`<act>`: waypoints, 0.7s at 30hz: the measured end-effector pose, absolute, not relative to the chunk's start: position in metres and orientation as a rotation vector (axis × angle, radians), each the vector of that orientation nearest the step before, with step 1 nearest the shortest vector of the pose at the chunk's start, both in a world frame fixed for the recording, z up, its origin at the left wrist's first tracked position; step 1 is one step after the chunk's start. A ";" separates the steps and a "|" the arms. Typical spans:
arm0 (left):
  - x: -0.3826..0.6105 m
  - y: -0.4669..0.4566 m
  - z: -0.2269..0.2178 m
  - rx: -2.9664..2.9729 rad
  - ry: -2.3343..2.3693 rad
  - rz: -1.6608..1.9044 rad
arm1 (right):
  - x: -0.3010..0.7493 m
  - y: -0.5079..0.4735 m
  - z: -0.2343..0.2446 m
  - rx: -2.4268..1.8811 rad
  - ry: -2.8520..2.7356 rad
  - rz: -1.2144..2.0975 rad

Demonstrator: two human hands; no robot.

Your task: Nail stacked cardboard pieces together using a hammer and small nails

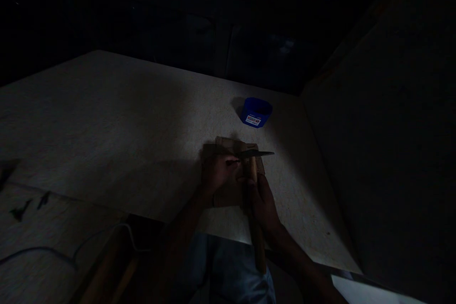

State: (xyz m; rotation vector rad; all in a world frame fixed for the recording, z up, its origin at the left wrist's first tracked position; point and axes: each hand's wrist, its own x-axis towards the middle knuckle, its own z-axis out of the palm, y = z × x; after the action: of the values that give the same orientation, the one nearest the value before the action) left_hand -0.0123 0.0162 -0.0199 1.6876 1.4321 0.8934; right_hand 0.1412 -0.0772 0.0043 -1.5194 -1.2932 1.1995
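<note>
In the dim light my right hand is closed round the wooden handle of a hammer. The hammer's dark metal head lies crosswise above that hand, and the handle's lower end reaches past the table edge over my legs. My left hand is closed in a pinch just left of the hammer head. Whatever sits between its fingertips is too small and dark to make out. Beneath both hands a flat brown piece of cardboard rests on the table, partly covered by them.
A blue plastic tub with a white and red label stands on the pale table beyond the cardboard. A dark wall borders the right side. At lower left, a cable runs across a pale surface.
</note>
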 end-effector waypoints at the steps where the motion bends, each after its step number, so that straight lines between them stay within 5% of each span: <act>1: -0.012 0.017 -0.019 1.692 1.432 0.879 | 0.141 -0.077 0.005 -1.515 -1.256 1.220; 21: -0.021 0.017 -0.022 1.749 1.349 0.892 | 0.159 -0.075 0.041 -1.515 -1.446 1.162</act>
State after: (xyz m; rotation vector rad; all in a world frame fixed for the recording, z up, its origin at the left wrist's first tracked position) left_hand -0.0207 0.0166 -0.0216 1.7488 1.3490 0.8916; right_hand 0.1593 -0.0748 0.0415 -1.5150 -1.4465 1.1622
